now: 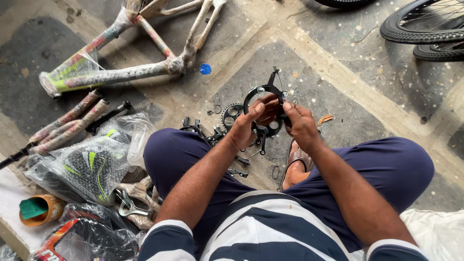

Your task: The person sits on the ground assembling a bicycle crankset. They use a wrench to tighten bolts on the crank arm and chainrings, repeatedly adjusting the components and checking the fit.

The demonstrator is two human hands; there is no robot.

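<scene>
Both hands, left hand [245,126] and right hand [299,122], grip a black brake caliper [263,92] above the chainring [233,113].

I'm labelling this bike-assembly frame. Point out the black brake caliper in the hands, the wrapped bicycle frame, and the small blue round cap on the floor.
Black brake caliper [263,91], head view, top arch.
Wrapped bicycle frame [121,74], head view, lower tube.
Small blue round cap [205,69], head view, centre.

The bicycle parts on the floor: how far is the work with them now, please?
Done: little shows; the bicycle frame lies wrapped in plastic, and the fork legs are wrapped too. In hand: the left hand and right hand both hold a black brake caliper. Left: a chainring, small black parts, the bagged items and the wheels lie separate.
</scene>
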